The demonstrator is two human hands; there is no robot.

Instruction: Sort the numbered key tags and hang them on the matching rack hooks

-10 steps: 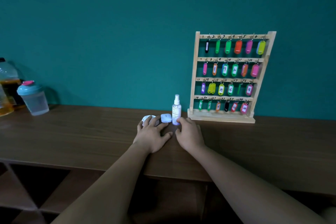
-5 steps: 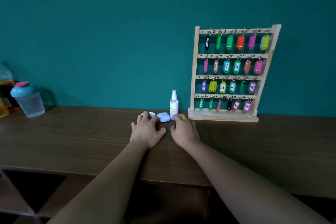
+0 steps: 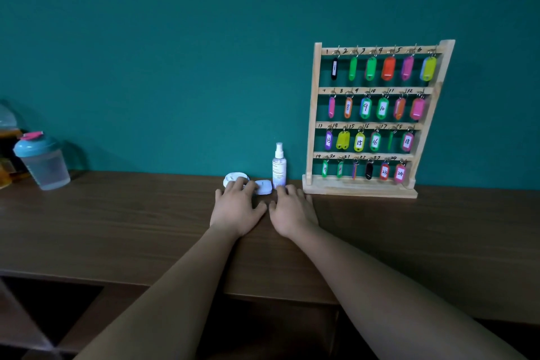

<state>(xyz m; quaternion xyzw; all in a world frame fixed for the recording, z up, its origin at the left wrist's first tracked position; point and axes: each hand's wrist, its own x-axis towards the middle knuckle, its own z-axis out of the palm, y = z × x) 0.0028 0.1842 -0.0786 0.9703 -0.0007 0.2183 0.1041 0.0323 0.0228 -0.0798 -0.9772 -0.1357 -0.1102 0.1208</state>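
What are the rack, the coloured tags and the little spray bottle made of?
Rack: looks like pale bare wood, matte.
Tags: probably plastic, bright and glossy, with paper-like number inserts.
Spray bottle: likely translucent plastic; pale contents show through.

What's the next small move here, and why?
Probably lift the right hand toward the rack: it and the left hand lie flat on the table holding nothing, and the tags all seem hung already, none loose, several with numbers turned away.
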